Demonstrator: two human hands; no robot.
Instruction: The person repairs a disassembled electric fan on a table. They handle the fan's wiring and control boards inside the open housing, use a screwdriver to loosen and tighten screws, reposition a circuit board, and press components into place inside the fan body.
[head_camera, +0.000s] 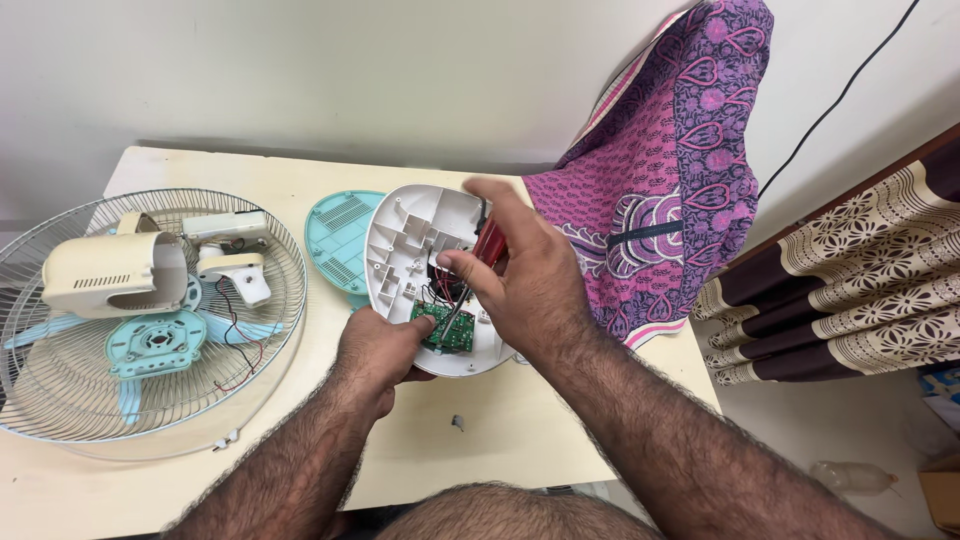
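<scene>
A white oval plastic housing lies open side up on the pale table, with a green circuit board and thin wires inside. My left hand grips the housing's near edge beside the board. My right hand holds a red-handled screwdriver, its metal shaft angled down onto the circuit board. A turquoise cover plate lies just left of the housing, partly under it.
On the left a wire fan guard holds blue blades, a cream motor casing and loose white parts with wires. A small screw lies on the table. Purple patterned cloth drapes at the right; curtains hang beyond.
</scene>
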